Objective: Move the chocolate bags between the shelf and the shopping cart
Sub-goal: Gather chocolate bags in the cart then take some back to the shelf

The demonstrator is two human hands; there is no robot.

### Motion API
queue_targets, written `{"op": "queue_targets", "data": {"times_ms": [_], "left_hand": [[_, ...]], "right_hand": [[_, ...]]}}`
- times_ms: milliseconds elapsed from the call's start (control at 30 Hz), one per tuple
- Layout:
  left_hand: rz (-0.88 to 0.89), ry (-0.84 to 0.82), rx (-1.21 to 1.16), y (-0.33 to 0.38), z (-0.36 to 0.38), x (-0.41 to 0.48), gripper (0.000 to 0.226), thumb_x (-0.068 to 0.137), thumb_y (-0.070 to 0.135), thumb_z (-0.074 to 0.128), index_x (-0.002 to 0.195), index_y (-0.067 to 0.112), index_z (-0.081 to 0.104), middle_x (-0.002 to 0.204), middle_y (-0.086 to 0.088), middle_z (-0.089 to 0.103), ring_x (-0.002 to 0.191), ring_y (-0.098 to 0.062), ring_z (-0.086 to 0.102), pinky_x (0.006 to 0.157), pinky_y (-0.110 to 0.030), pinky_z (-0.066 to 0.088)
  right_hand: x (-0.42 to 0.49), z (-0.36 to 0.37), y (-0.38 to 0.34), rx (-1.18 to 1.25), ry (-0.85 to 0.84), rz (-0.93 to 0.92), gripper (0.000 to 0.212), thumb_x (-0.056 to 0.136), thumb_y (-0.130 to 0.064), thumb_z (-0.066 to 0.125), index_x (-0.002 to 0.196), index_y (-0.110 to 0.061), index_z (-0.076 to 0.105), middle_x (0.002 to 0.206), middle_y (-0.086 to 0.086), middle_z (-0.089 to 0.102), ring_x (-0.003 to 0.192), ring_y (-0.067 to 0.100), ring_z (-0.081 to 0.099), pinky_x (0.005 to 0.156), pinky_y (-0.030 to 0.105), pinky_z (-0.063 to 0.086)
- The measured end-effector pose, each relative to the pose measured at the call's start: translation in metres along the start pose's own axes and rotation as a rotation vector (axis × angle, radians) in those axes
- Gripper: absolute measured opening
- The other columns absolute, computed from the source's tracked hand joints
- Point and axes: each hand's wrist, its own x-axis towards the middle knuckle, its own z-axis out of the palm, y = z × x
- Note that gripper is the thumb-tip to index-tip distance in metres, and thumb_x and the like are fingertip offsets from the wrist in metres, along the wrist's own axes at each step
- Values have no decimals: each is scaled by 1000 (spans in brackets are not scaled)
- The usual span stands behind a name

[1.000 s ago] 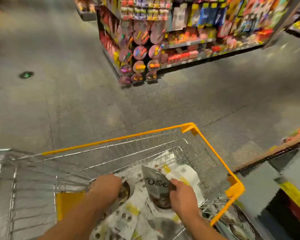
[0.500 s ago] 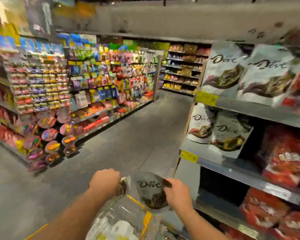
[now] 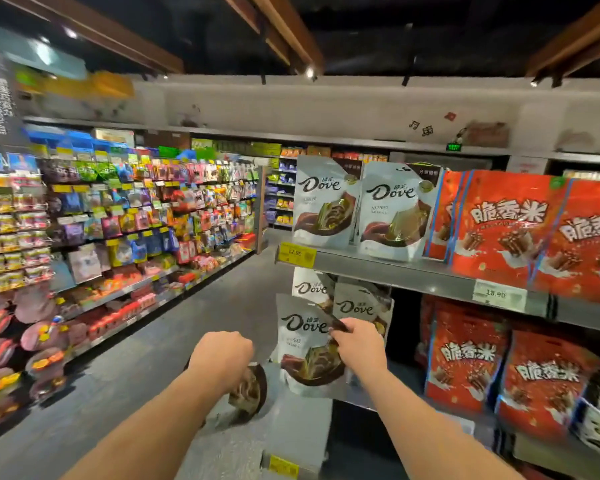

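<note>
One flat glossy bag (image 3: 302,351), right hand (image 3: 359,344) — dark bag (image 3: 248,393), maybe crumpled, left hand (image 3: 222,358).

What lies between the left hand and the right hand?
In the head view, the white Dove bag that the right hand pinches by its top corner, then a strip of grey floor beside the left hand, which grips another bag.
</note>
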Motion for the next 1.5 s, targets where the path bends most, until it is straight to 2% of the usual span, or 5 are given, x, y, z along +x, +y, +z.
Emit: {"op": "queue_targets", "data": {"times_ms": [300, 800, 967, 1333, 1500], "left_hand": [[-4, -9, 50, -20, -14, 58, 9, 85, 18, 58, 85, 18, 67, 94, -5, 71, 88, -30, 68, 62, -33, 43], [201, 92, 102, -23, -8, 150, 11, 89, 23, 61, 93, 19, 70, 97, -4, 72, 89, -30, 68, 65, -34, 46], [202, 104, 125, -15, -6, 160, 22, 86, 6, 52, 95, 15, 70, 96, -8, 71, 88, -33, 68, 65, -36, 46], [184, 86, 105, -14, 0, 171, 22, 89, 12, 52, 98, 17, 71, 95, -6, 71, 87, -31, 68, 67, -35, 48], [191, 92, 95, -13, -1, 169, 22, 89, 11, 52, 98, 18, 71, 95, -5, 71, 87, -30, 68, 66, -35, 49]], "right_hand": [[84, 15, 5, 164, -30, 123, 16, 87, -25, 67, 72, -23, 68, 63, -1, 64, 64, 22, 60, 64, 37, 50], [133, 44, -1, -81, -85, 433, 44, 106, -17, 35, 149, -9, 34, 151, 11, 40, 135, 27, 43, 106, 30, 35], [145, 45, 8, -147, -26, 361, 52, 99, -52, 41, 137, -18, 52, 143, 7, 53, 128, 28, 51, 102, 31, 37], [155, 58, 20, -231, -65, 364, 41, 101, -39, 41, 132, -16, 52, 136, 10, 58, 125, 28, 54, 101, 30, 38], [143, 56, 19, -317, -42, 371, 24, 97, -18, 44, 113, -9, 59, 110, 11, 65, 103, 28, 61, 76, 26, 41]]}}
